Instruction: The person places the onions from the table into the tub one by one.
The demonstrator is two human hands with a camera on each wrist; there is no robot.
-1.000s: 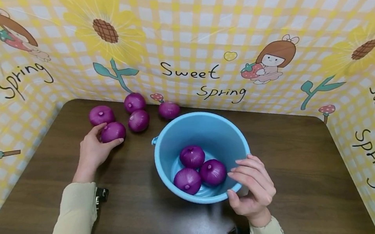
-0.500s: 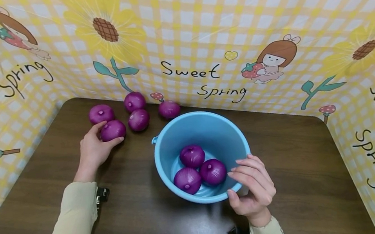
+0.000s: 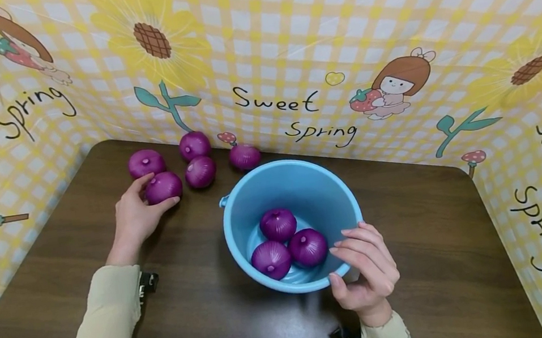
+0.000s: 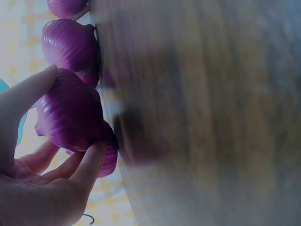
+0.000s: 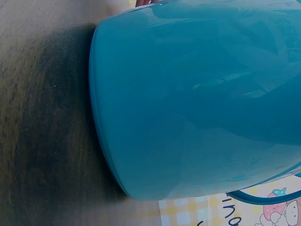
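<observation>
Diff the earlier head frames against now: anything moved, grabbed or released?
Nothing visibly. The left hand still holds its onion, the four other onions on the table haven't moved, the right hand stays on the blue bucket's rim, and three onions remain inside.

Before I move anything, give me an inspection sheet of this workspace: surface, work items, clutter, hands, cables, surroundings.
Surface: dark wood-grain table, shiny toward the front.
Work items: three purple onions inside the blue bucket, five outside it.
Clutter: nothing seen.
Left hand: pinches an outside onion; whether lifted is unclear.
Right hand: holds the bucket at its rim.
Cables: nothing seen.
Surroundings: yellow-checked cloth printed "Sweet Spring" behind and at both sides.
</observation>
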